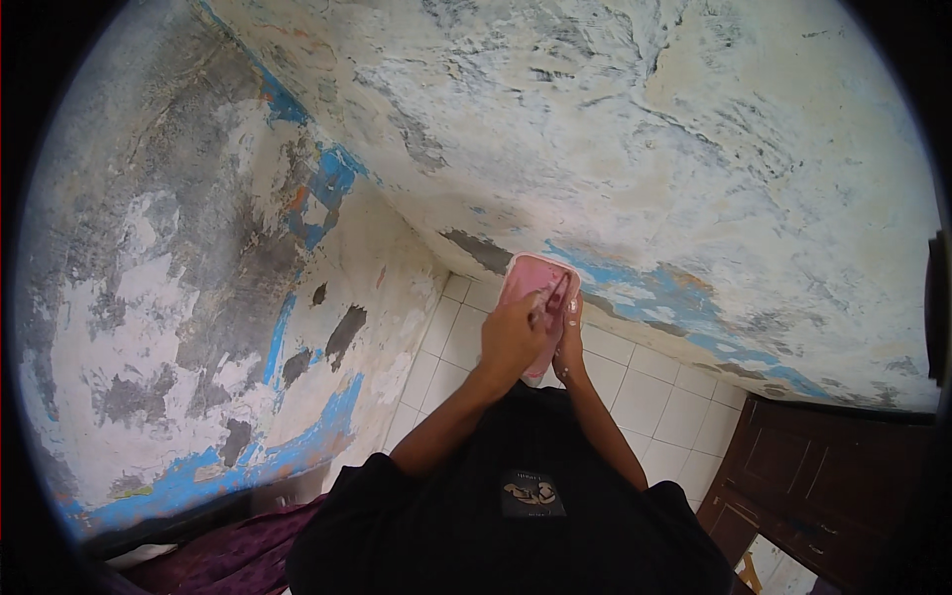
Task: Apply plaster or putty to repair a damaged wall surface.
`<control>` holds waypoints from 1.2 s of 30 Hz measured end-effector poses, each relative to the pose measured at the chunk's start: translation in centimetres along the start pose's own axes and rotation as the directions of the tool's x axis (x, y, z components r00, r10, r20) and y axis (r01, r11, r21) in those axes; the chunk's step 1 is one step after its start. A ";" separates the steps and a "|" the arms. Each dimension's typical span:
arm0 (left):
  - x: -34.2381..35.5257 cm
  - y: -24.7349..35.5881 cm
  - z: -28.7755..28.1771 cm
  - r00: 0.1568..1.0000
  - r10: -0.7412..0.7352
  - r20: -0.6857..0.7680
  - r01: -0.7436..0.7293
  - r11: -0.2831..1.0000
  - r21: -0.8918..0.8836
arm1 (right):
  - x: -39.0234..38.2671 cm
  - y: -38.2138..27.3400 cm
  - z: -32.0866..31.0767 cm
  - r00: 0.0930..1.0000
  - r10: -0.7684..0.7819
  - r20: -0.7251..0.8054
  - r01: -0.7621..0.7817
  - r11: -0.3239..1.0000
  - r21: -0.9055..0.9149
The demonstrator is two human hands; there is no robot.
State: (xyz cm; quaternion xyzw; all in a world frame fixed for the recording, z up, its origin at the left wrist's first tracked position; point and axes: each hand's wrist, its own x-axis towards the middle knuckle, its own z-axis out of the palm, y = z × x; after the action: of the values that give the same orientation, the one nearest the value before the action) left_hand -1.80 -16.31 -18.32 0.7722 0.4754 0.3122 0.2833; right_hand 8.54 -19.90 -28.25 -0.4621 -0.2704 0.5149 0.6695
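Note:
A pink rectangular tray (534, 274) with a pale rim is held out in front of my body, tilted, close to the wall's lower part. My right hand (570, 332) supports it along its right side, with white smears on the fingers. Over the tray is my left hand (513, 342), its fingers closed round a small tool that reaches inside. The tool is mostly covered by the hand, so its kind does not show. Reddish-pink streaks mark the tray's inside.
Ahead rises a wall (535, 129) with patchy white coating, grey spots and blue paint remnants. Another patchy wall (149, 297) stands at the left. White floor tiles (635, 392) lie below. Dark wooden furniture (803, 476) is at the lower right, purple cloth (228, 555) at the lower left.

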 end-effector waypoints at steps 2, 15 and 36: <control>0.4 0.2 -1.0 0.979 -0.195 0.054 0.197 0.980 -0.041 | 0.2 -0.1 0.2 0.997 0.076 0.011 -0.077 0.994 0.080; 0.7 -1.0 0.1 0.994 -0.099 0.044 0.103 0.990 -0.095 | 0.4 0.6 -0.4 0.999 -0.011 0.042 0.009 0.999 0.044; 0.7 -1.7 0.0 0.978 -0.193 0.075 0.207 0.922 -0.328 | 0.7 1.1 -1.7 0.999 -0.017 0.030 0.012 0.990 0.144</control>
State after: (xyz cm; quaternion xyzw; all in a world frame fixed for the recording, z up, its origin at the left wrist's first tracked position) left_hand -2.46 -15.02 -19.43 0.6667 0.4861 0.3417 0.4500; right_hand 9.72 -19.75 -30.00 -0.4025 -0.2465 0.5354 0.7004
